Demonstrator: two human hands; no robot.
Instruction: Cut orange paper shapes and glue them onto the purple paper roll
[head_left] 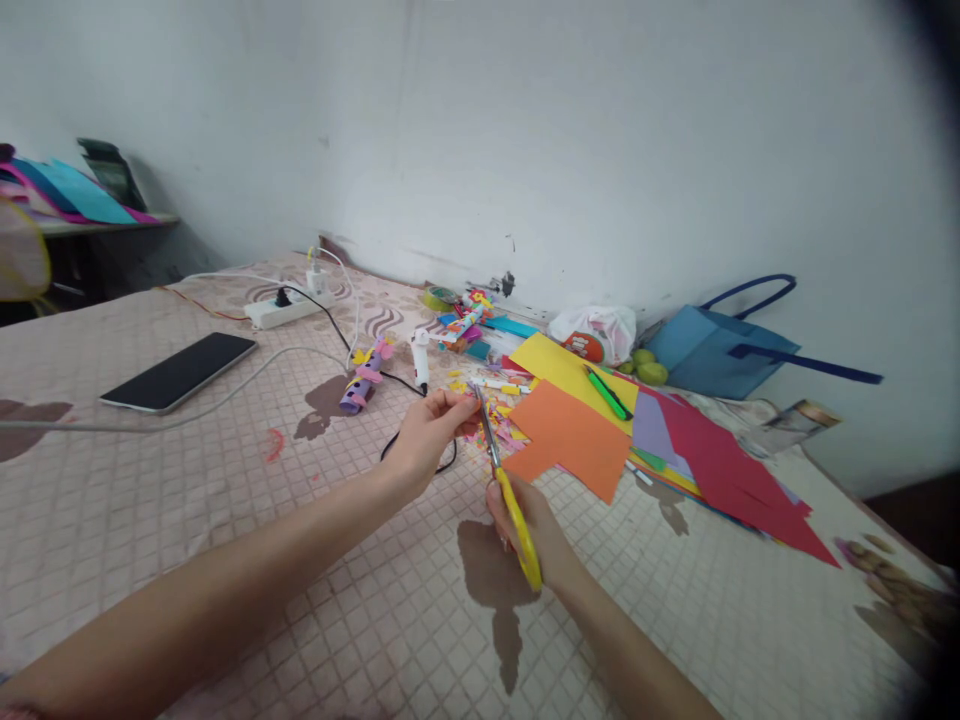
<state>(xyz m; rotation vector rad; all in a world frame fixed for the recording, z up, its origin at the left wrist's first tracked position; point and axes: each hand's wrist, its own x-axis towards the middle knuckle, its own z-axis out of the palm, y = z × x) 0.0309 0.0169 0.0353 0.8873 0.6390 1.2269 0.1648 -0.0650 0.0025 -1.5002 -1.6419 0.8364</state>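
Note:
My right hand [529, 515] is closed round the yellow handles of a pair of scissors [517, 525], whose blades point up and away from me. Close by the blade tips, the thumb and fingers of my left hand [429, 435] are pinched together. Whatever they hold is too small to make out. Small scraps of coloured paper [510, 432] lie behind the blades. Just beyond my left hand stands a white hot glue gun [420, 358]. A purple paper roll [362, 383] with pink and yellow cut-outs is left of it.
Right of the scissors lie orange paper [574, 430], yellow paper [555, 362], a green cutter [607, 393] and red paper [720, 460]. A blue bag [709, 350] leans by the wall. At left are a tablet [180, 372] and a power strip [289, 308] with trailing cables.

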